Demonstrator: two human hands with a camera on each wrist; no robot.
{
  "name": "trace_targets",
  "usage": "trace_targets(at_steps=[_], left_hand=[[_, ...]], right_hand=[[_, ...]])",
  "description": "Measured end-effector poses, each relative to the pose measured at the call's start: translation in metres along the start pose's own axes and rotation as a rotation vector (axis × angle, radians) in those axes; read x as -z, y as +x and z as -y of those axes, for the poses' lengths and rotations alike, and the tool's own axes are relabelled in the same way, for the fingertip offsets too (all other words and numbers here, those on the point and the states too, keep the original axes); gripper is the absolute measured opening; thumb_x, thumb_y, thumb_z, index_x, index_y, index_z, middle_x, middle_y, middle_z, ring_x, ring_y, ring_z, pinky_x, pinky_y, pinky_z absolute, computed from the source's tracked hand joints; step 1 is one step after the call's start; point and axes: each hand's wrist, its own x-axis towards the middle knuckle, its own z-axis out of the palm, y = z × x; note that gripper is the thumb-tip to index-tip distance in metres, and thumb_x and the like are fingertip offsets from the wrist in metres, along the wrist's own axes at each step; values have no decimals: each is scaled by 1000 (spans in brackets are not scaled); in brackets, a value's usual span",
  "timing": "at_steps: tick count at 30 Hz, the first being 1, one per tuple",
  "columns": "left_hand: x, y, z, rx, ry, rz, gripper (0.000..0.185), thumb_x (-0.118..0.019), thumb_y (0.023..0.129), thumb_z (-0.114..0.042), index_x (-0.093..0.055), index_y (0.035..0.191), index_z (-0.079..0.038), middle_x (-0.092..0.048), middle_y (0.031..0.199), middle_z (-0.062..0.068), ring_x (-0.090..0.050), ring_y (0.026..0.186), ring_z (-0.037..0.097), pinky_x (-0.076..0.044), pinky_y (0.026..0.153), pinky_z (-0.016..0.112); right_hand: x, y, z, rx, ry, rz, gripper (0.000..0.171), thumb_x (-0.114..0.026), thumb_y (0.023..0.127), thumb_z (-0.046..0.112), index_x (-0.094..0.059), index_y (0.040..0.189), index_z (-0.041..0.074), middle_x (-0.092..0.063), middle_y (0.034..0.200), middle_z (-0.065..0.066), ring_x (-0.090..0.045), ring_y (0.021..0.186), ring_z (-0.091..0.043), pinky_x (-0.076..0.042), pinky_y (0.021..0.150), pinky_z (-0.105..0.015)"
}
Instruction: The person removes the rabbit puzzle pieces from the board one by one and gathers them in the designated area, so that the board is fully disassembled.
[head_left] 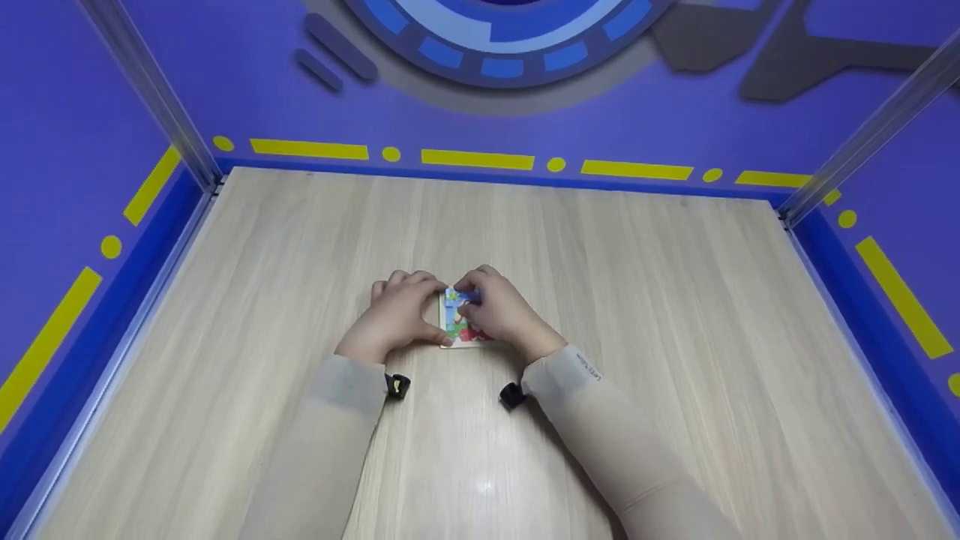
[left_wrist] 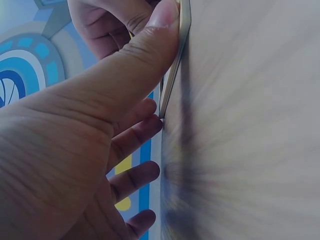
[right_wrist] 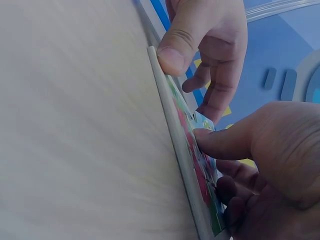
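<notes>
Pale sleeves (head_left: 307,457) nearest us, running up from bottom of head view. Small picture board (head_left: 456,322) on table (head_left: 675,337), between left hand (head_left: 394,319) and right hand (head_left: 506,309). Left thumb and index finger clamped across board's left side, other left fingers apart. Right fingers bent over board, thumb touching its face; whether they pinch anything, we cannot tell. Blue-violet wall (head_left: 225,90) beyond.

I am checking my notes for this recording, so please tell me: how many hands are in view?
2. The left hand is at the left edge of the picture board; the right hand is over the board's right part. No other hand seems hidden.
</notes>
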Motion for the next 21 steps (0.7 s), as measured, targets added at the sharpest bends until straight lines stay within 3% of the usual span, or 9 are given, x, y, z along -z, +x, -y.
trace_targets(at_steps=[7, 15, 21], left_hand=[[1, 3, -1, -3, 12, 3, 96, -104, 77, -49, -66, 158, -13, -61, 166, 5, -49, 151, 37, -34, 123, 62], [-1, 1, 1, 0, 0, 8, 95, -104, 77, -47, -67, 156, -13, -62, 164, 4, -49, 149, 36, -33, 124, 61], [-1, 0, 1, -8, -2, 6, 95, -104, 76, -49, -67, 156, -12, -62, 163, 4, -49, 148, 36, -33, 123, 61]], right_hand=[[5, 0, 0, 3, -20, -7, 34, -81, 102, 7, -76, 136, 8, -71, 138, -11, -69, 123, -30, -61, 112, -48], [10, 3, 7, 23, -150, 24, 35, -82, 102, 12, -80, 137, 6, -76, 139, -15, -73, 130, -35, -61, 118, -53], [18, 8, 7, 108, -265, 85, 34, -80, 106, 15, -81, 138, 6, -77, 140, -15, -74, 132, -34, -61, 120, -50]])
